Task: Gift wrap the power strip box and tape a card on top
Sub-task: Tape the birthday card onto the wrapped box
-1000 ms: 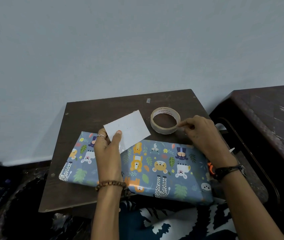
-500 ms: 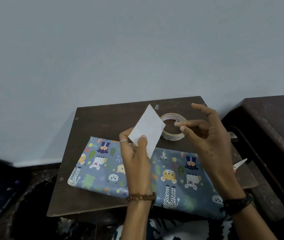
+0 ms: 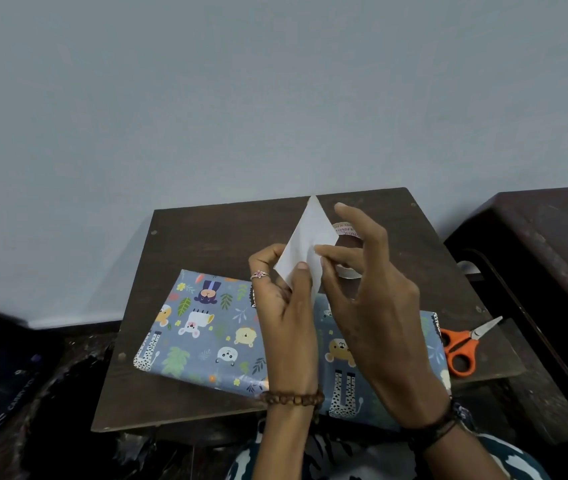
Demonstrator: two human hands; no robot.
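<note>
The power strip box [image 3: 213, 334], wrapped in blue paper printed with animals, lies flat on the dark wooden table [image 3: 213, 233]. Above it my left hand [image 3: 286, 306] holds a white card [image 3: 308, 237] upright by its lower edge, pinched between thumb and fingers. My right hand [image 3: 372, 299] touches the card's right edge with thumb and forefinger, the other fingers spread. A roll of clear tape [image 3: 346, 230] sits behind my right hand, mostly hidden.
Orange-handled scissors [image 3: 462, 344] lie at the table's right edge, beside the box. A second dark table [image 3: 552, 244] stands to the right. A grey wall runs behind. Dark bags sit low on the left.
My right hand left the tape roll and came over to the card. My left hand raised the card and turned it more edge-on. The view shifted, showing the scissors.
</note>
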